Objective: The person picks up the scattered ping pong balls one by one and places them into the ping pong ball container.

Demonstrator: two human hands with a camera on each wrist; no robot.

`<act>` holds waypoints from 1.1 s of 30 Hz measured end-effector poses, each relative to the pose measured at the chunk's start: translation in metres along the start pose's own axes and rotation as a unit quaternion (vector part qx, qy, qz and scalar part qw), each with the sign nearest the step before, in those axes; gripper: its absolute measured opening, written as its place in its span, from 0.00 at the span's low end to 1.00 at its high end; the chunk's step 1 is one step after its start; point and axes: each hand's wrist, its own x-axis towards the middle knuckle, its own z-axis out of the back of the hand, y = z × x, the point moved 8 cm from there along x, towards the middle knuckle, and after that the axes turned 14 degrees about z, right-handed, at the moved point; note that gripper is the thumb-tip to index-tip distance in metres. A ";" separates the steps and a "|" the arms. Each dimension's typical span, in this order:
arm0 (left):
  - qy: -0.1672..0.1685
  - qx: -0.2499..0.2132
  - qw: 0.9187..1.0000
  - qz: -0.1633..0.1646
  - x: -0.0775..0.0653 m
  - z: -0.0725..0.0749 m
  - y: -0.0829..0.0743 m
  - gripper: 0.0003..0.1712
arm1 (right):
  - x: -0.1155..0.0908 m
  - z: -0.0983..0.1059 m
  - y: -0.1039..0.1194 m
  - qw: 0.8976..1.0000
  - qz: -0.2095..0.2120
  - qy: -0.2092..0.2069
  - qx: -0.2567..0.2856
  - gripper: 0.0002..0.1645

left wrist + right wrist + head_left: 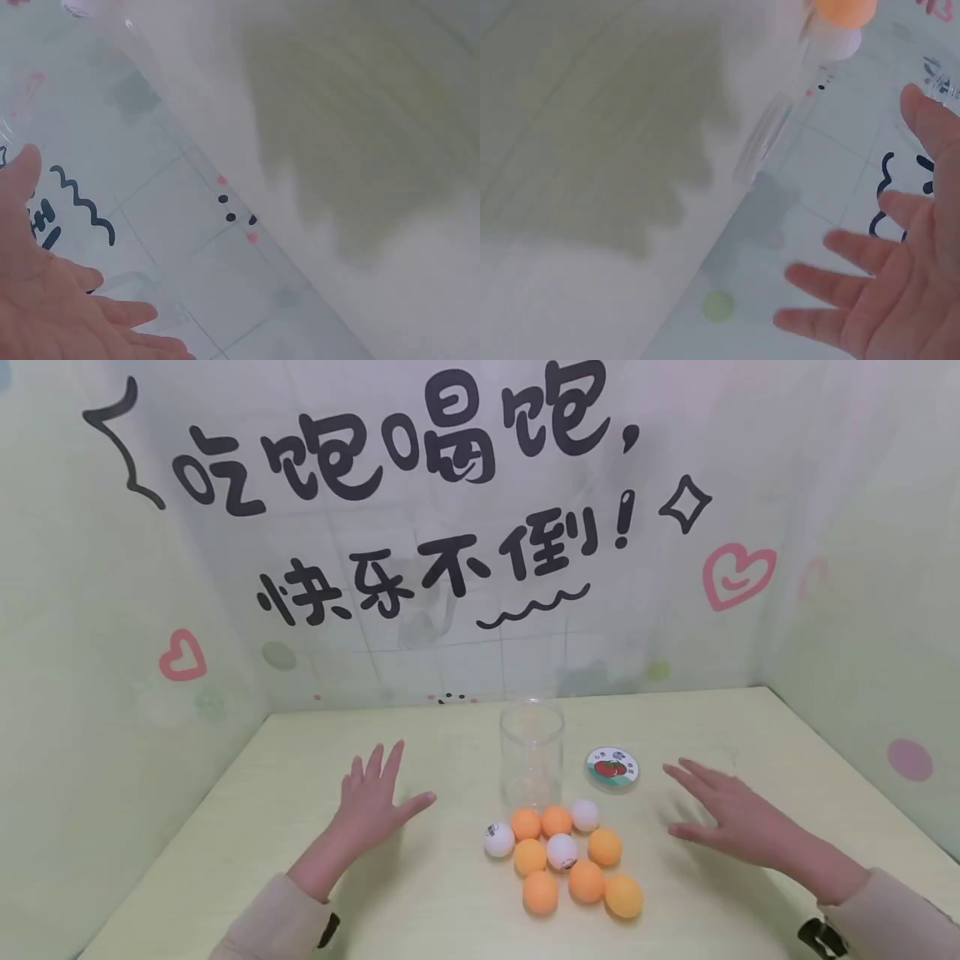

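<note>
Several orange ping-pong balls (540, 892) and three white ping-pong balls (498, 840) lie in a loose cluster on the table. Right behind them stands a clear cylindrical jar (532, 768), upright and without its lid. A round lid (612, 767) with a red fruit picture lies flat to the jar's right. Left of the balls, my left hand (371, 810) is held with fingers spread, touching nothing. My right hand (738, 817) is to the right of the lid, fingers extended and holding nothing. Both wrist views show the left hand (67, 311) and right hand (900, 292) with bare palms.
The pale wooden table (247, 827) meets a white wall covering (420, 660) at the back, printed with dark lettering and pink hearts. Similar side walls (862, 635) enclose it left and right. Both hands cast shadows on the tabletop.
</note>
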 end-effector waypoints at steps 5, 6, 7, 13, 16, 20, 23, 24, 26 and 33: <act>-0.019 -0.037 0.999 -0.029 0.012 0.009 -0.033 0.52 | 0.000 -0.003 0.026 0.998 0.031 0.053 0.017 0.36; -0.016 -0.052 0.998 -0.033 0.015 0.011 -0.040 0.51 | 0.000 -0.004 0.031 0.997 0.041 0.056 0.016 0.35; -0.009 -0.071 0.997 -0.034 0.019 0.011 -0.046 0.51 | 0.000 -0.004 0.037 0.997 0.054 0.058 0.013 0.33; 0.064 -0.217 0.974 -0.020 0.038 0.002 -0.081 0.48 | 0.001 -0.006 0.068 0.990 0.134 0.036 0.024 0.27; 0.092 -0.265 0.960 -0.017 0.044 -0.007 -0.096 0.47 | 0.001 -0.008 0.081 0.984 0.168 0.029 0.048 0.25; 0.118 -0.286 0.951 -0.016 0.046 -0.018 -0.113 0.49 | -0.001 -0.015 0.096 0.975 0.208 0.026 0.066 0.22; 0.134 -0.298 0.945 -0.010 0.046 -0.025 -0.121 0.53 | -0.002 -0.018 0.103 0.968 0.243 0.016 0.060 0.20; 0.139 -0.305 0.942 -0.006 0.046 -0.027 -0.123 0.54 | -0.002 -0.019 0.105 0.966 0.253 0.013 0.058 0.20; 0.146 -0.318 0.937 0.001 0.046 -0.030 -0.126 0.57 | -0.002 -0.021 0.107 0.963 0.264 0.014 0.060 0.19; 0.136 -0.334 0.933 -0.004 0.048 -0.036 -0.131 0.53 | 0.000 -0.031 0.109 0.959 0.273 0.028 0.074 0.16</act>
